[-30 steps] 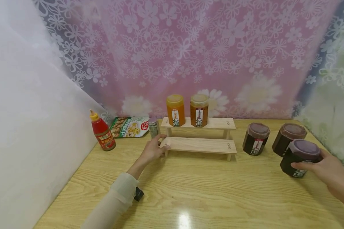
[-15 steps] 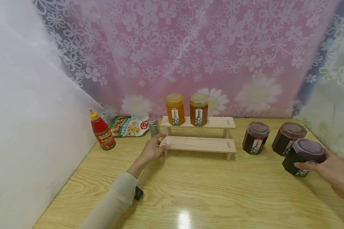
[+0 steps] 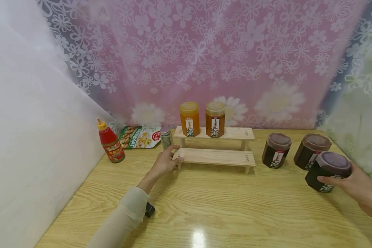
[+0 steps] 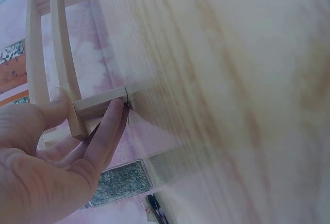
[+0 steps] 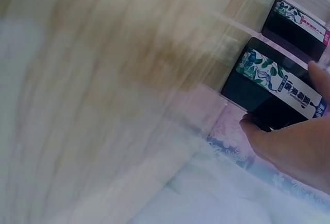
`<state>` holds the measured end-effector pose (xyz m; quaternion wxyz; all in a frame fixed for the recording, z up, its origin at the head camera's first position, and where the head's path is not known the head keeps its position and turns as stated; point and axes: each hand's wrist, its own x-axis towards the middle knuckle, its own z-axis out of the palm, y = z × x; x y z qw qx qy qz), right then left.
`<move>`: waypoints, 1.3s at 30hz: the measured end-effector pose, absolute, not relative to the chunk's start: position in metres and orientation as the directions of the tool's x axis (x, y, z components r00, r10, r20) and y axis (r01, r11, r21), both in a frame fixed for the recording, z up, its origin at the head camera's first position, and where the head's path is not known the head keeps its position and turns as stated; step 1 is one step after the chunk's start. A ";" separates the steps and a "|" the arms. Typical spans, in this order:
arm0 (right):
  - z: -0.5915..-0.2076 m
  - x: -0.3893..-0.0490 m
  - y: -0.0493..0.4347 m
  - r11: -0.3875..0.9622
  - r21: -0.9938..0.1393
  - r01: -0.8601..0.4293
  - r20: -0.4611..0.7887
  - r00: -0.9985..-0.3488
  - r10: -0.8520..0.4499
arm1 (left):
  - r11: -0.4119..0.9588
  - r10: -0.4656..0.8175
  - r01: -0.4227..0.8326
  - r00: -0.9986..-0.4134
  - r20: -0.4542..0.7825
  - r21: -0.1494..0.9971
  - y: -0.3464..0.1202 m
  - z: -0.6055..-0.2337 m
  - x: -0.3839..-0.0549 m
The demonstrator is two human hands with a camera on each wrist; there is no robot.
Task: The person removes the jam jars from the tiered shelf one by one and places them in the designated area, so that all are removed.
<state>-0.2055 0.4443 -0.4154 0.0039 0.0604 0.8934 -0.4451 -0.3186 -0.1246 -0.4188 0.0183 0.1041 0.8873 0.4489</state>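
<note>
Broadly, largest thing first:

Table: a pale wooden table carries everything; a flowered curtain hangs behind it.

Rack: a two-step wooden rack stands at the back middle. Its lower step is bare, and so is the right half of the upper step.

Left hand: the left hand holds the rack's left end. In the left wrist view the thumb lies over the edge of the step and the fingers curl round the leg beneath, so it grips the wood.

Right hand: the right hand is wrapped round the near dark jar, thumb across its front label. The jar is tilted and seems just off the table, well to the right of the rack.

Other dark jars: two more dark jars stand upright on the table between the rack and the held jar.

Jars on the rack: an orange jar and a reddish-brown jar stand side by side at the left of the upper step.

Progress: as I judge it, two jars are shelved, one is in hand, and two wait, so under half is done.

Small things at left: a red sauce bottle, a flat food packet and a small spice shaker just beside the rack.
</note>
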 end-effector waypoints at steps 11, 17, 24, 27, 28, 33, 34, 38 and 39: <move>-0.415 -0.213 0.454 0.645 -0.760 0.074 0.102 -0.968 0.231 | 0.568 0.202 0.169 -0.977 0.063 0.806 -0.125 -0.419 -0.319; -0.462 -0.238 0.504 0.613 -0.790 0.008 0.192 -0.947 0.258 | 0.564 0.200 0.153 -0.979 0.046 0.812 -0.124 -0.419 -0.319; -0.407 -0.211 0.448 0.552 -0.834 -0.022 0.187 -0.951 0.246 | 0.551 0.202 0.167 -0.977 0.063 0.818 -0.125 -0.421 -0.319; -0.391 -0.201 0.424 0.559 -0.829 -0.010 0.172 -0.956 0.237 | 0.546 0.208 0.171 -0.976 0.065 0.820 -0.125 -0.421 -0.319; -0.384 -0.198 0.417 0.556 -0.831 -0.015 0.163 -0.962 0.219 | 0.545 0.209 0.169 -0.976 0.062 0.821 -0.125 -0.421 -0.319; -0.368 -0.197 0.394 0.560 -0.826 -0.071 0.165 -0.979 0.118 | 0.554 0.204 0.163 -0.977 0.057 0.817 -0.125 -0.420 -0.319; -0.365 -0.198 0.390 0.562 -0.823 -0.085 0.170 -0.980 0.100 | 0.554 0.202 0.161 -0.978 0.056 0.816 -0.125 -0.420 -0.319; -0.355 -0.205 0.371 0.553 -0.823 -0.132 0.183 -0.982 0.038 | 0.556 0.204 0.163 -0.977 0.056 0.815 -0.125 -0.421 -0.320; -0.353 -0.207 0.367 0.548 -0.824 -0.144 0.186 -0.982 0.021 | 0.554 0.202 0.161 -0.978 0.055 0.817 -0.125 -0.421 -0.320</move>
